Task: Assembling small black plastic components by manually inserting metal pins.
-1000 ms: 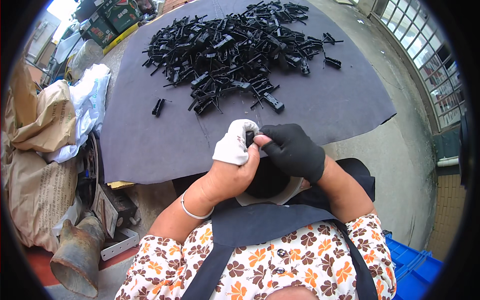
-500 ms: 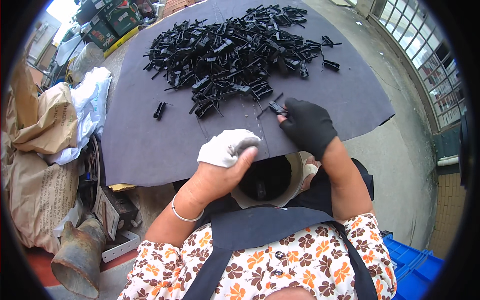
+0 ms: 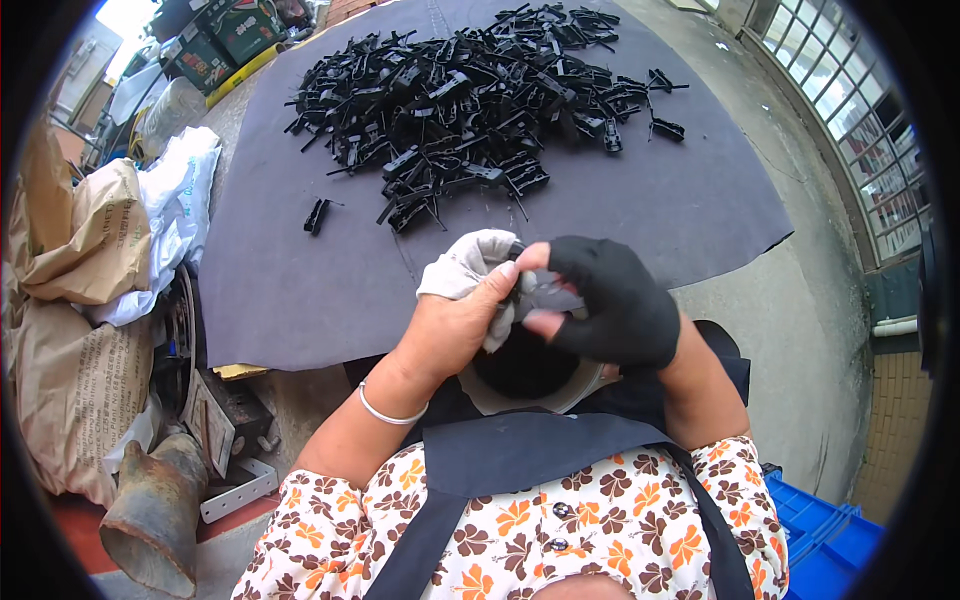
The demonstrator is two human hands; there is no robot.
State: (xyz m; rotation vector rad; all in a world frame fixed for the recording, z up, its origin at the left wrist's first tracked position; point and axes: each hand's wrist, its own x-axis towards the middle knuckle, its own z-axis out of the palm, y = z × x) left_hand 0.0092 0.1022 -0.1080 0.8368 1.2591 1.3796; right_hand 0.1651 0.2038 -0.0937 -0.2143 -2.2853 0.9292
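Note:
My left hand (image 3: 468, 290), in a whitish glove with the thumb bare, is closed over the near edge of the table. A small black plastic part (image 3: 517, 250) shows partly between its fingers; the rest is hidden. My right hand (image 3: 615, 305), in a black glove with bare fingertips, meets it from the right. Its forefinger touches the part, while the thumb stands apart lower down, slightly blurred. Farther back lies a big heap of similar black clip-like parts (image 3: 470, 100) with thin stems. One single part (image 3: 318, 216) lies left of the heap.
A grey-purple sheet (image 3: 290, 290) covers the table. Below its near edge, between my knees, is a pale round bucket (image 3: 480, 398), dark inside. Paper sacks (image 3: 85, 370) and a rusty pipe piece (image 3: 155, 515) stand at left, blue crates (image 3: 815, 530) at lower right.
My right hand has come from the table toward me and left, bringing a black part to my left hand. My left hand has turned and its fingers now enclose a part.

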